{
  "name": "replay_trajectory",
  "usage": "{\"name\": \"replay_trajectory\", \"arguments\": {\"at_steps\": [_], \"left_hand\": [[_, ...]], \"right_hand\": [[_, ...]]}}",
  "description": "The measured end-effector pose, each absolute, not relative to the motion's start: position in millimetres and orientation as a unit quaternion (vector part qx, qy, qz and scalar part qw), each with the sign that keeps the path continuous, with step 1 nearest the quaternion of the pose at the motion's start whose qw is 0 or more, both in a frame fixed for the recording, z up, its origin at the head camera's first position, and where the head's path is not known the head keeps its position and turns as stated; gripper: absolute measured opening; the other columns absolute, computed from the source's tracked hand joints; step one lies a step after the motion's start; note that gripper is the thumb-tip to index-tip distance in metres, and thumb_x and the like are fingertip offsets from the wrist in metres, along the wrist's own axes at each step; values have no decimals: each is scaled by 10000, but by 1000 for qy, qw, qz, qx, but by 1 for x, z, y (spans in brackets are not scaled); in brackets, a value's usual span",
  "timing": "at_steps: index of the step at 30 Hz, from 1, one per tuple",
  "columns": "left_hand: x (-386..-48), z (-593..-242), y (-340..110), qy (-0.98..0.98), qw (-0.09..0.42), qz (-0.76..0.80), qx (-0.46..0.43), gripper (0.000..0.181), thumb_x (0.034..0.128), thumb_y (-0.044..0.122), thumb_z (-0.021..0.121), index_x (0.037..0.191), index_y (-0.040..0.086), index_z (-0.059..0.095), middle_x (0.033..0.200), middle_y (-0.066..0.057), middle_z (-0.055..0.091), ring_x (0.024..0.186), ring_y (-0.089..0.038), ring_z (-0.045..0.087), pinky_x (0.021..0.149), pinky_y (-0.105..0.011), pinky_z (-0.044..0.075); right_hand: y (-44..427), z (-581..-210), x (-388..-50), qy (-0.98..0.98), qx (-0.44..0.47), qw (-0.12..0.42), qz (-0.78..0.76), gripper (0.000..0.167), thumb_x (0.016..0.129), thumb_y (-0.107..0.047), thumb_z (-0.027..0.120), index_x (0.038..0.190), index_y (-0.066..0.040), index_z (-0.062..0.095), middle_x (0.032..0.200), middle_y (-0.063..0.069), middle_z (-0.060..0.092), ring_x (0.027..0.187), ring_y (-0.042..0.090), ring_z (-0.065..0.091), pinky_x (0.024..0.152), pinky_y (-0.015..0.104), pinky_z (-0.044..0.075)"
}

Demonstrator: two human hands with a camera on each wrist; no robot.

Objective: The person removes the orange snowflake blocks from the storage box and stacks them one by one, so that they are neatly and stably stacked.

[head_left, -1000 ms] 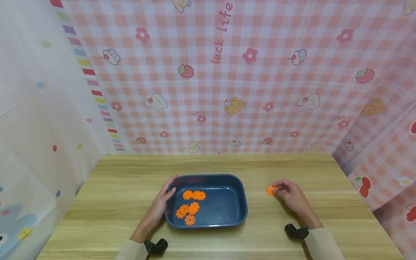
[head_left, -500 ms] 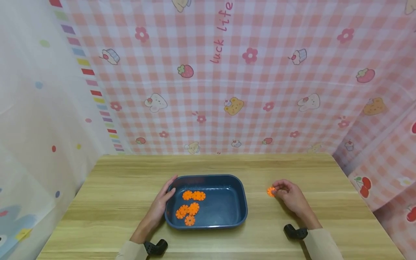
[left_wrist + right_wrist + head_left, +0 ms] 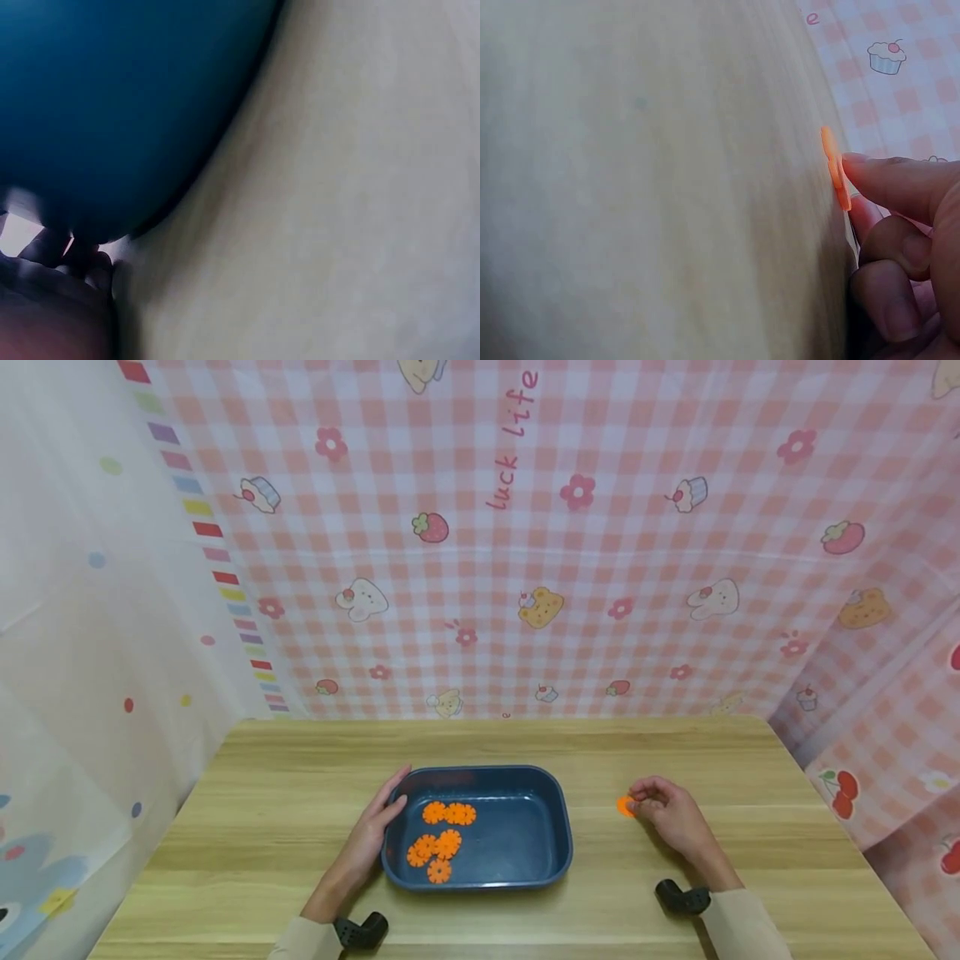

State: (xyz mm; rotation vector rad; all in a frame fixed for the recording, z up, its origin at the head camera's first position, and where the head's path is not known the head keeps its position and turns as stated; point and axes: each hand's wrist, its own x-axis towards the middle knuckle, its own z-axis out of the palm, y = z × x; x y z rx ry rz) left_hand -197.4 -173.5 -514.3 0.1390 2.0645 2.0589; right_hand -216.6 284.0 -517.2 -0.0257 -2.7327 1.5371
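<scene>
At 3 o'clock from the blue tray (image 3: pixel 517 843), the right hand (image 3: pixel 673 817) pinches an orange disc (image 3: pixel 624 807); the left hand (image 3: pixel 371 828) grips the tray's 9 o'clock rim. Seemingly a grasping step; next calls for a steady pinch

I read "luck life" in pinkish-red letters on the checked cloth (image 3: pixel 480 560) facing me.
The words run sideways up the cloth, "luck" (image 3: pixel 506 483) below and "life" (image 3: pixel 522 403) above. Far lower, just above the tabletop (image 3: pixel 300 777), I make out a lone "e" (image 3: pixel 506 716); my right wrist view also shows an "e" on checked cloth.
</scene>
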Motion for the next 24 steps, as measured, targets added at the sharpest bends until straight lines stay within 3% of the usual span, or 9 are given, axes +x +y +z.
{"name": "replay_trajectory", "arguments": {"at_steps": [9, 19, 24], "left_hand": [[-197, -511, -173, 705, 107, 700, 45, 540, 1063, 333, 407, 1575, 227, 272, 1653, -14, 145, 1524, -271, 56, 1204, -542, 27], [-197, -512, -173, 705, 104, 699, 51, 533, 1070, 287, 399, 1578, 204, 260, 1657, -20, 136, 1526, -267, 51, 1208, -529, 31], [-198, -513, -173, 701, 105, 704, 53, 534, 1070, 286, 397, 1579, 202, 256, 1656, -23, 134, 1523, -268, 64, 1208, -525, 40]], "right_hand": [[285, -515, -214, -878, -3, -5, 478, 220, 912, -100, 695, 1101, 4, 653, 1014, 110, 677, 843, 112, 611, 762, 208, 473], [284, -510, -213, -865, -5, -30, 501, 218, 976, -133, 603, 1139, 9, 630, 1083, 139, 684, 932, 177, 619, 795, 216, 482], [284, -507, -217, -866, -30, -43, 498, 246, 989, -186, 602, 1142, 4, 632, 1072, 115, 681, 833, 141, 569, 699, 225, 467]]}}
